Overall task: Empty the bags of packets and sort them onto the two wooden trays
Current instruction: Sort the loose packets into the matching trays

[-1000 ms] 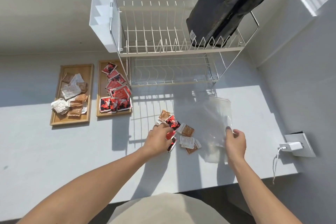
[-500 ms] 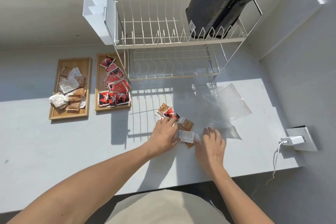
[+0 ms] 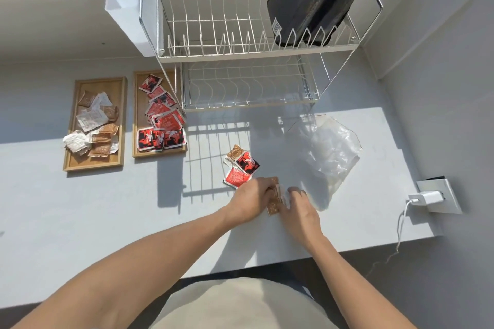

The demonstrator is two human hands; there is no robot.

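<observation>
Partly hidden: left hand, right hand pinch brown packets (count unclear).

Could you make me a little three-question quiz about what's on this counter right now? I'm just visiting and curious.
1. True or false: the left tray holds the red packets.
2. What lies crumpled to the right of the hands?
3. Which packets do the left hand and right hand gather? A. red B. brown C. black

Key
1. False: the red packets fill the right tray.
2. The clear plastic bag.
3. B, brown packets.
</observation>
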